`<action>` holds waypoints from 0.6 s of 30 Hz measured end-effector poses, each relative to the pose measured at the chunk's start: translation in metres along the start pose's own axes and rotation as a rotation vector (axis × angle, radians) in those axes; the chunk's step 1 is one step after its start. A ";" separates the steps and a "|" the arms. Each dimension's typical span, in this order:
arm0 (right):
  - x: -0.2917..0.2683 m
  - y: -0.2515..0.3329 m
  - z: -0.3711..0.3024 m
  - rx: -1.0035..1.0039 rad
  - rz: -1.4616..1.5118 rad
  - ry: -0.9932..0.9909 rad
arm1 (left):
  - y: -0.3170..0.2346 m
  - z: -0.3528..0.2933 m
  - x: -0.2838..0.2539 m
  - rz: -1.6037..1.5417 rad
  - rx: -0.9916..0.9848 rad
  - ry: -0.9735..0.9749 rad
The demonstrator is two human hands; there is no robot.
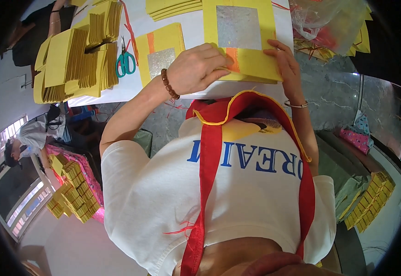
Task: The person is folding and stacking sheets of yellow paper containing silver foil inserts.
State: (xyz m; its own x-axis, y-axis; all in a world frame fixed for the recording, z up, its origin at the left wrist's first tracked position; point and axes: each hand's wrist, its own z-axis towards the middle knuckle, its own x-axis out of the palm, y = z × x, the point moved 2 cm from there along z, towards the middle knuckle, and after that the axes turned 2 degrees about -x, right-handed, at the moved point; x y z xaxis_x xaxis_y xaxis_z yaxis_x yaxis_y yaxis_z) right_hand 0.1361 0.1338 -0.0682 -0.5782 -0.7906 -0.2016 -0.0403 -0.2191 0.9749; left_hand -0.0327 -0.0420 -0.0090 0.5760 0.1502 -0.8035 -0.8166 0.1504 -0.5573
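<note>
At the table's near edge lies a stack of yellow joss paper [251, 69], its top sheet bearing a silver square and an orange strip. My left hand [198, 66] has its fingers curled and closed on the stack's left near corner, where a sheet edge is lifted. Along the right edge, my right hand [287, 66] grips the same stack with bent fingers; its thumb is hard to make out. A second yellow piece [163, 46] with a silver square lies left of it, partly behind my left wrist. Teal-handled scissors [126, 63] rest farther left.
Fanned bundles of yellow paper [78, 60] pile up on the white table's [129, 92] left side. Red strings [129, 25] lie by the scissors. A clear plastic bag [329, 23] sits beyond the right edge. Another person [37, 133] is at the left beside stacked yellow bundles [74, 184].
</note>
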 end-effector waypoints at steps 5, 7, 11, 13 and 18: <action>-0.001 -0.004 0.000 -0.019 0.087 0.000 | 0.008 0.005 -0.005 -0.100 -0.097 -0.002; -0.001 -0.004 0.000 -0.005 0.068 0.003 | 0.010 0.007 -0.006 -0.123 -0.164 0.029; 0.000 0.000 0.000 0.021 0.037 -0.005 | 0.013 0.011 -0.008 -0.259 -0.274 0.071; 0.001 0.002 0.000 0.020 0.039 -0.009 | 0.019 0.010 -0.008 -0.328 -0.316 0.078; 0.003 0.003 0.001 0.096 0.126 -0.003 | 0.028 0.009 -0.004 -0.524 -0.447 0.165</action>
State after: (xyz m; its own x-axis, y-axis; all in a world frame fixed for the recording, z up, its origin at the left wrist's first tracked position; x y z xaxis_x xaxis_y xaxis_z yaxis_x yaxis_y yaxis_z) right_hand 0.1337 0.1312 -0.0658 -0.5858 -0.8068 -0.0770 -0.0445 -0.0628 0.9970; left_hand -0.0578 -0.0299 -0.0192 0.9132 0.0127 -0.4074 -0.3906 -0.2581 -0.8836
